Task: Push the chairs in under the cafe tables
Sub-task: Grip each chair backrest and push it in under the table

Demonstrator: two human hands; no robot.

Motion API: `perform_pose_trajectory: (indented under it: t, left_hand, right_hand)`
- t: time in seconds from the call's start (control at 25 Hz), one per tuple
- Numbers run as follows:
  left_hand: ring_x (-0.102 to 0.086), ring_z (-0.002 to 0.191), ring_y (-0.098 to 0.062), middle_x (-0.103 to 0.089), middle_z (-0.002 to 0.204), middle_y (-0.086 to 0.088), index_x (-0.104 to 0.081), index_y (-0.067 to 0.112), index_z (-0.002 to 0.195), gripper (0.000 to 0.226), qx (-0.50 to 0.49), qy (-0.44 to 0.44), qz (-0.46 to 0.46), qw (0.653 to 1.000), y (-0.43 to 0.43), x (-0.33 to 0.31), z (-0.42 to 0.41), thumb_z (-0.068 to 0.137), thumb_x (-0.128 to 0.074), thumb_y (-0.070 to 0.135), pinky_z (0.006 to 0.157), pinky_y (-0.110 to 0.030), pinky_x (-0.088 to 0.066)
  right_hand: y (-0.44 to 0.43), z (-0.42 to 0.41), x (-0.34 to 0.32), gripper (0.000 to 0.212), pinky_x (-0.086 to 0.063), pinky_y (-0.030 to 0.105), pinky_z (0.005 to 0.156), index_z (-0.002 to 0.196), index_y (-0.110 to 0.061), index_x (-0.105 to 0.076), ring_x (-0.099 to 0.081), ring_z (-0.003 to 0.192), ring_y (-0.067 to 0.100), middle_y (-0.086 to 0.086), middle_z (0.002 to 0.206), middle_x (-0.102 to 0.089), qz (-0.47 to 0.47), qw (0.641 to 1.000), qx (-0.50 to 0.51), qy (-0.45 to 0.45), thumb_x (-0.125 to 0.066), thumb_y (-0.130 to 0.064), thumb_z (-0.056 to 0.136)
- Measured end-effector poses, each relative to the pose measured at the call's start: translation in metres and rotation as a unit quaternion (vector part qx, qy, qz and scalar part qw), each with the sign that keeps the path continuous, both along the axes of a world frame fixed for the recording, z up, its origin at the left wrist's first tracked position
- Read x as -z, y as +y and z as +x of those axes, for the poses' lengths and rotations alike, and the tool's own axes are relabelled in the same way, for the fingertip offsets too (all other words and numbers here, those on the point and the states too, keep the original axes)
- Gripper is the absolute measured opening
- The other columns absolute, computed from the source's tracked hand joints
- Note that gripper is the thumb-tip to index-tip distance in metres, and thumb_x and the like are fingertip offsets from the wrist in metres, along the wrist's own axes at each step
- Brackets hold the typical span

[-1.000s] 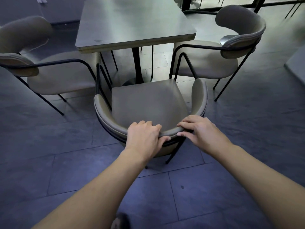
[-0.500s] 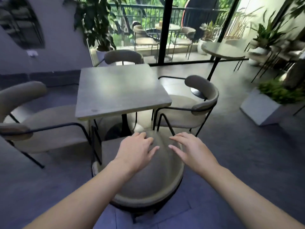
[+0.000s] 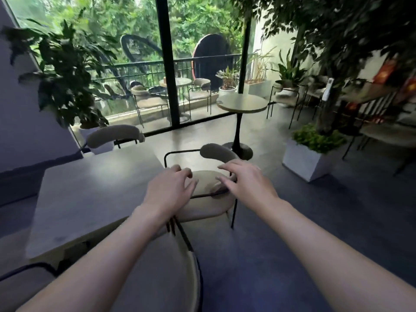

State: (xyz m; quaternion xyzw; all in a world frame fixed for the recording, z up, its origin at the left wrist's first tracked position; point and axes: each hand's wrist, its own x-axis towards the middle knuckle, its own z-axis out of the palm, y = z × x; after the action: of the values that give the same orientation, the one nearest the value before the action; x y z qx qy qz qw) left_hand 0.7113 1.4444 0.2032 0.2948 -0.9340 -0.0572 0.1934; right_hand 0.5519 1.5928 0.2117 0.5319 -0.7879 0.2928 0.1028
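A square grey cafe table (image 3: 90, 199) fills the left middle. The beige chair nearest me (image 3: 171, 273) is tucked under its near edge, with the curved back below my forearms. A second beige chair (image 3: 209, 206) with a black frame stands out from the table's right side. My left hand (image 3: 168, 190) and my right hand (image 3: 245, 181) hover in the air above that chair's seat, fingers spread and holding nothing. A third chair's back (image 3: 114, 135) shows beyond the table's far edge.
A round pedestal table (image 3: 242, 103) stands further back on the right. A white planter box (image 3: 304, 161) with green plants sits on the floor at right. A large potted plant (image 3: 65, 70) is at the back left, and glass doors with terrace chairs lie behind.
My hands have let go of the near chair's back, which has slid in under the table. The view has lifted, and both hands now hover spread over the right-hand chair.
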Motion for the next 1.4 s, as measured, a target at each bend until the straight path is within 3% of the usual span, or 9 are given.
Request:
perform_pose_trajectory:
  t: [0.24,0.48,0.72,0.92,1.16,1.28,1.4]
  left_hand:
    - [-0.058,0.108,-0.019,-0.062,0.108,0.007,-0.064,0.033,0.113,0.037,-0.055,-0.015,-0.022,0.998,-0.017,-0.005,-0.157,0.096,-0.042,0.057,0.072,-0.035,-0.046]
    - [-0.056,0.110,-0.020,-0.062,0.109,0.005,-0.063,0.031,0.114,0.037,-0.084,-0.009,0.008,0.996,-0.072,-0.006,-0.277,0.095,-0.044,0.056,0.080,-0.041,-0.053]
    - [-0.054,0.111,-0.020,-0.061,0.111,0.003,-0.062,0.029,0.117,0.036,-0.130,-0.006,0.003,0.991,-0.156,-0.005,-0.392,0.097,-0.045,0.053,0.070,-0.036,-0.043]
    - [-0.053,0.112,-0.018,-0.060,0.112,0.006,-0.060,0.030,0.118,0.036,-0.185,-0.017,0.007,0.983,-0.198,-0.011,-0.467,0.097,-0.044,0.054,0.072,-0.035,-0.044]
    - [-0.055,0.109,-0.020,-0.059,0.111,0.004,-0.063,0.027,0.110,0.033,-0.324,-0.014,0.006,0.946,-0.197,-0.004,-0.539,0.096,-0.047,0.052,0.074,-0.037,-0.051]
    - [-0.056,0.104,-0.022,-0.057,0.105,0.003,-0.064,0.025,0.101,0.031,-0.395,-0.021,0.017,0.918,-0.176,0.005,-0.547,0.094,-0.047,0.050,0.069,-0.036,-0.047]
    - [-0.055,0.102,-0.024,-0.056,0.102,0.000,-0.062,0.024,0.103,0.031,-0.467,-0.031,0.013,0.884,-0.174,0.003,-0.552,0.096,-0.046,0.050,0.068,-0.036,-0.047]
  right_hand:
    - [-0.025,-0.172,-0.008,0.033,-0.044,0.030,0.085,0.117,-0.034,-0.068,-0.058,0.108,0.013,-0.015,0.118,-0.065,0.022,0.999,-0.027,0.006,-0.059,-0.052,0.091]
    - [-0.091,-0.303,-0.021,0.033,-0.047,0.031,0.088,0.118,-0.035,-0.067,-0.058,0.110,0.014,-0.014,0.118,-0.065,0.042,0.995,-0.081,-0.027,-0.059,-0.052,0.091]
    - [-0.178,-0.421,-0.025,0.031,-0.049,0.035,0.089,0.117,-0.035,-0.068,-0.062,0.104,0.011,-0.018,0.119,-0.063,0.046,0.990,-0.125,-0.037,-0.060,-0.051,0.091]
    - [-0.242,-0.504,-0.028,0.033,-0.040,0.028,0.083,0.121,-0.035,-0.066,-0.060,0.108,0.012,-0.018,0.121,-0.063,0.063,0.983,-0.170,-0.013,-0.057,-0.051,0.093]
    - [-0.305,-0.602,-0.007,0.030,-0.046,0.029,0.085,0.115,-0.032,-0.069,-0.061,0.100,0.014,-0.014,0.113,-0.067,0.061,0.935,-0.349,-0.017,-0.063,-0.048,0.091]
    - [-0.328,-0.620,-0.001,0.028,-0.046,0.030,0.085,0.115,-0.031,-0.070,-0.062,0.098,0.014,-0.014,0.112,-0.067,0.085,0.898,-0.433,-0.008,-0.062,-0.046,0.092]
    - [-0.367,-0.624,0.002,0.026,-0.045,0.026,0.079,0.112,-0.030,-0.071,-0.063,0.093,0.014,-0.012,0.106,-0.068,0.077,0.864,-0.497,0.009,-0.064,-0.045,0.091]
